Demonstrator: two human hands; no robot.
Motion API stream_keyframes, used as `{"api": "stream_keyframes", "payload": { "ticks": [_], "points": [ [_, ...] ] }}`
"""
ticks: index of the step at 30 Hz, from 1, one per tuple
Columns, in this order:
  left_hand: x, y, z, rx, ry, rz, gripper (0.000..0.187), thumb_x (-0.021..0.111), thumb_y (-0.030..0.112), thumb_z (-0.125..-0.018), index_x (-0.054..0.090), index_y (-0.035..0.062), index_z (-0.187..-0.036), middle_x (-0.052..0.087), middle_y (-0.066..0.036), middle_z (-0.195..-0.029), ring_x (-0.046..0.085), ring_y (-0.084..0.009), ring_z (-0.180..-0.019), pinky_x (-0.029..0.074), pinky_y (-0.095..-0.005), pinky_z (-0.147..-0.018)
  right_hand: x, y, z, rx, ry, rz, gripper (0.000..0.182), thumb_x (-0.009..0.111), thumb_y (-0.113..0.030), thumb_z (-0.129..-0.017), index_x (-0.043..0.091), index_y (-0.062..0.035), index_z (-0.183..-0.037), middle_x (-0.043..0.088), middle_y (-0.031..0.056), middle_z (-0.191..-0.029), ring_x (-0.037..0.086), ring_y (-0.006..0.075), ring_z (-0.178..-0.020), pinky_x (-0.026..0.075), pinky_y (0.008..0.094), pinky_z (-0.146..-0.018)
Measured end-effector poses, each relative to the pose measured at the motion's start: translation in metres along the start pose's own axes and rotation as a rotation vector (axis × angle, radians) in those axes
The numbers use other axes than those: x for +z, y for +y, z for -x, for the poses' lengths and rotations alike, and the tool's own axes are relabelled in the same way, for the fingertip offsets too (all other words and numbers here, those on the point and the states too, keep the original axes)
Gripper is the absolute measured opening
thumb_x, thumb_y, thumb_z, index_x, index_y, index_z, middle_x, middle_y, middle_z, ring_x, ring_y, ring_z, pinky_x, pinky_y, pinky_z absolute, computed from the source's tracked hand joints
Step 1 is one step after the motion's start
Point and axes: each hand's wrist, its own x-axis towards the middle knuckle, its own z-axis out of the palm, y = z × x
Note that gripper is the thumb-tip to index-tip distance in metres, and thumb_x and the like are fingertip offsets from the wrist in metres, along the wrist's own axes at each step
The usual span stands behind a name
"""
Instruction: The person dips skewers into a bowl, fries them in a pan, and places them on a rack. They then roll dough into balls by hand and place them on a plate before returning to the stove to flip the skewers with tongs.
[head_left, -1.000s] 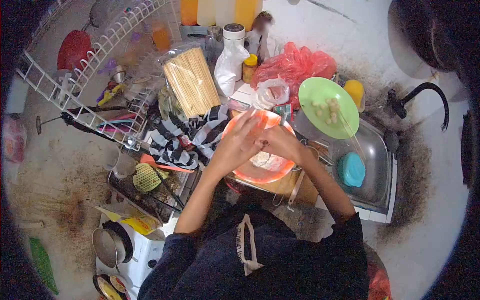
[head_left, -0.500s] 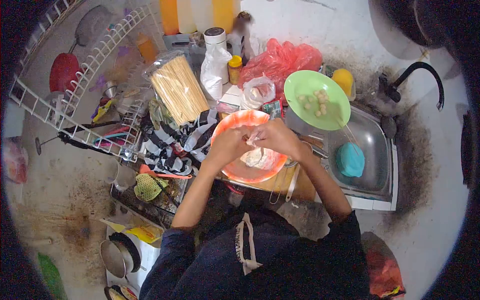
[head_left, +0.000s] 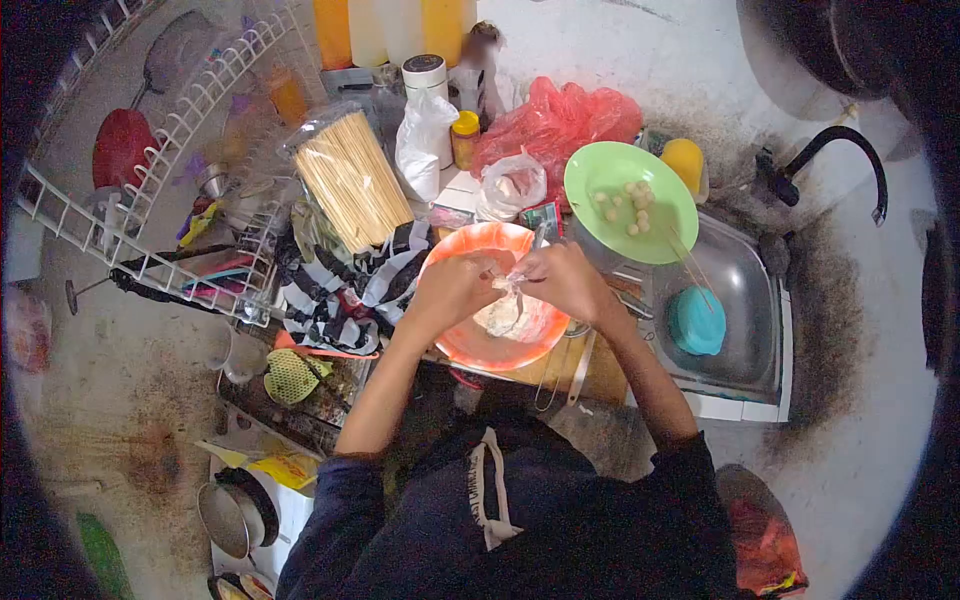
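Observation:
An orange-and-white bowl (head_left: 463,342) holds a pale, floury dough (head_left: 500,318). Above it my left hand (head_left: 460,288) and my right hand (head_left: 562,282) meet, fingers pinched together on a small piece of whitish dough (head_left: 502,284). Flour coats the fingertips. A metal handle (head_left: 540,235) leans at the bowl's far rim, partly behind my right hand. Up and to the right, a light green plate (head_left: 588,165) carries several small round dough balls (head_left: 640,195) and tilts over the sink's edge.
At right is a metal sink (head_left: 750,340) with a turquoise container (head_left: 697,320) under a black faucet (head_left: 835,140). Skewers in plastic (head_left: 355,180), a red plastic bag (head_left: 560,120) and a white bag (head_left: 512,185) crowd the back. A dish rack (head_left: 130,240) stands left.
My fingers have shifted slightly while still pinching the dough piece over the bowl. The whole view has moved a little; the plate and dough balls look the same.

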Motion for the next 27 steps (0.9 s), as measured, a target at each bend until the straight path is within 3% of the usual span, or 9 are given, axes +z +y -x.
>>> {"api": "stream_keyframes", "payload": {
  "ticks": [7,10,13,15,19,22,24,27],
  "points": [
    [0.003,-0.004,-0.001,0.038,-0.013,-0.042,0.026,0.064,0.029,-0.070,0.060,0.0094,-0.086,0.060,-0.010,-0.074,0.059,-0.0267,-0.070,0.045,-0.0373,-0.059,-0.007,-0.001,0.003,0.031,-0.049,-0.033,0.023,0.066,-0.015,-0.069,0.064,-0.0017,-0.087,0.064,0.0151,-0.077,0.063,0.0209,-0.070,0.050,0.0299,-0.065],
    [-0.004,0.003,-0.001,0.037,-0.017,-0.029,0.024,0.063,0.027,-0.071,0.061,0.0093,-0.087,0.061,-0.009,-0.076,0.059,-0.0259,-0.070,0.045,-0.0365,-0.059,0.004,0.002,0.002,0.015,0.011,-0.001,0.021,0.064,-0.017,-0.068,0.063,-0.0045,-0.084,0.062,0.0150,-0.073,0.062,0.0262,-0.068,0.049,0.0348,-0.065],
    [-0.004,0.001,0.000,0.029,-0.016,0.057,0.024,0.064,0.026,-0.071,0.061,0.0088,-0.087,0.061,-0.009,-0.077,0.059,-0.0251,-0.069,0.045,-0.0353,-0.059,0.007,-0.001,0.001,-0.027,0.033,-0.136,0.021,0.064,-0.016,-0.067,0.063,-0.0045,-0.085,0.062,0.0144,-0.072,0.062,0.0255,-0.067,0.049,0.0346,-0.064],
    [-0.005,0.001,0.001,0.024,-0.010,0.143,0.024,0.064,0.026,-0.071,0.062,0.0084,-0.086,0.061,-0.008,-0.078,0.059,-0.0248,-0.068,0.044,-0.0346,-0.059,0.010,0.002,0.000,-0.040,0.033,-0.135,0.024,0.067,-0.013,-0.068,0.063,-0.0024,-0.088,0.063,0.0130,-0.075,0.063,0.0188,-0.066,0.050,0.0303,-0.065],
    [-0.008,0.000,0.000,-0.034,-0.051,0.144,0.025,0.065,0.028,-0.070,0.062,0.0075,-0.084,0.061,-0.008,-0.075,0.058,-0.0238,-0.066,0.044,-0.0336,-0.059,0.010,0.001,0.000,-0.059,0.056,-0.129,0.023,0.066,-0.013,-0.068,0.063,-0.0027,-0.088,0.063,0.0128,-0.074,0.062,0.0195,-0.065,0.049,0.0302,-0.064],
    [-0.004,-0.005,0.000,-0.005,-0.040,0.160,0.025,0.065,0.027,-0.070,0.061,0.0071,-0.084,0.060,-0.009,-0.072,0.058,-0.0234,-0.066,0.043,-0.0331,-0.059,0.004,-0.005,0.001,-0.057,0.039,-0.057,0.023,0.066,-0.013,-0.068,0.063,-0.0031,-0.088,0.063,0.0130,-0.073,0.062,0.0203,-0.064,0.049,0.0302,-0.063],
    [-0.003,-0.005,0.000,0.028,-0.024,0.176,0.025,0.065,0.027,-0.070,0.061,0.0070,-0.084,0.059,-0.009,-0.071,0.058,-0.0233,-0.066,0.043,-0.0330,-0.059,0.001,-0.003,0.002,-0.027,-0.021,0.036,0.024,0.065,-0.018,-0.064,0.064,-0.0053,-0.085,0.061,0.0154,-0.071,0.062,0.0253,-0.066,0.049,0.0345,-0.062],
    [-0.003,-0.002,0.001,0.010,-0.043,0.165,0.025,0.065,0.028,-0.070,0.061,0.0072,-0.084,0.059,-0.009,-0.070,0.058,-0.0232,-0.065,0.043,-0.0330,-0.059,-0.001,0.001,0.003,0.000,-0.043,-0.030,0.025,0.066,-0.019,-0.063,0.064,-0.0051,-0.084,0.061,0.0159,-0.071,0.062,0.0265,-0.066,0.049,0.0353,-0.063]
  ]
}}
